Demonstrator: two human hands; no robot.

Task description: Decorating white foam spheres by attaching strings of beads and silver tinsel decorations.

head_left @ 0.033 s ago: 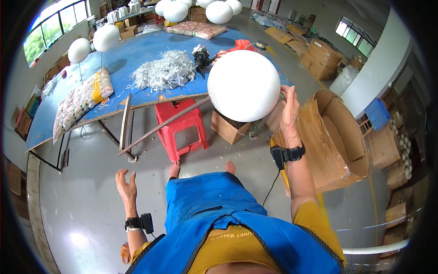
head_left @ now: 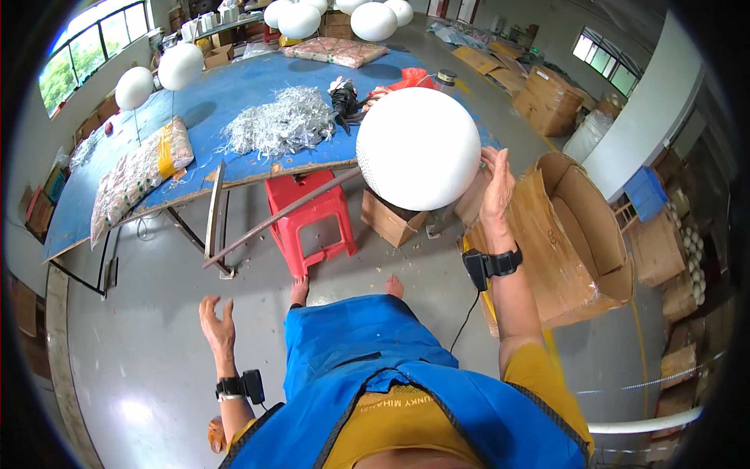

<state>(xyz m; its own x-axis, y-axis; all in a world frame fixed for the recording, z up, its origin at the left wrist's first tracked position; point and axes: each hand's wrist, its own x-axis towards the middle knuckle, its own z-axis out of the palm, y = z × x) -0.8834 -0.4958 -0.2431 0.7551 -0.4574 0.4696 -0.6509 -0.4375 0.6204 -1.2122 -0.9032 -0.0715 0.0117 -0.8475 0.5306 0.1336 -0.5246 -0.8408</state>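
A large white ball, with a patch of small dots on its left side, is at the right front corner of the blue table. My right hand is at its right side, fingers stretched upward and palm facing it; the fingertips meet the ball's edge, though whether they press on it I cannot tell. My left hand hovers over the floor at the lower left, fingers apart and nothing in it. What supports the ball from below is hidden.
On the blue table lie silvery shreds and a packed bag below white balls on thin sticks. A red stool and a metal bar stand before me. At right is an open cardboard box.
My left hand has shifted slightly down and to the right. The white ball sits a touch lower, and the right hand is nearly unmoved.
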